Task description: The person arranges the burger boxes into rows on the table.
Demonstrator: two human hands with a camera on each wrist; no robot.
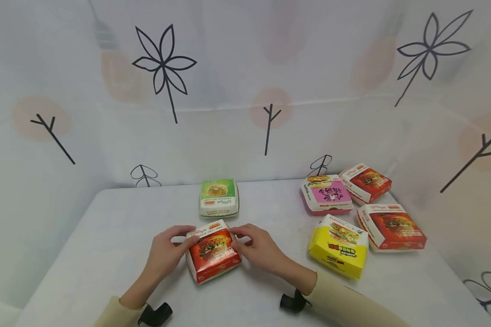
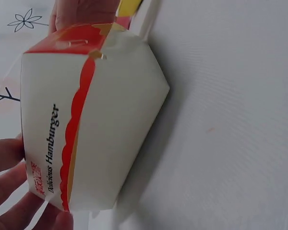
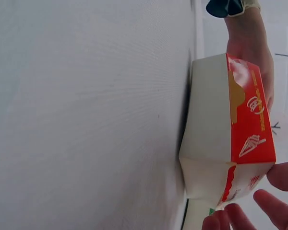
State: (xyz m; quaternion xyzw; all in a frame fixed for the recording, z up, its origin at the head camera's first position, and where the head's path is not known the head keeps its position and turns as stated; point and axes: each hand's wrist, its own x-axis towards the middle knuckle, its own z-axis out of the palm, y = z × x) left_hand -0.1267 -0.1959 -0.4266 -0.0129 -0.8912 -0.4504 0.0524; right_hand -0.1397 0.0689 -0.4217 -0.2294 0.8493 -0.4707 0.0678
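Observation:
Both hands are on a red and white hamburger box (image 1: 214, 251) low over the white table (image 1: 118, 254), its burger picture facing up. My left hand (image 1: 168, 250) grips its left side, thumb over the top edge and fingers at the far corner. From the right, my right hand (image 1: 261, 247) holds the opposite side between thumb and fingers. In the left wrist view, a white side of the box (image 2: 53, 124) reads "Delicious Hamburger". The right wrist view shows its red front flap (image 3: 249, 112). Just behind it sits a green and white burger box (image 1: 218, 198).
To the right stand a yellow burger box (image 1: 339, 245), a pink one (image 1: 327, 194) and two more red ones, one at the back (image 1: 366, 182) and one nearer (image 1: 392, 227). A patterned white curtain (image 1: 229, 68) hangs behind the table.

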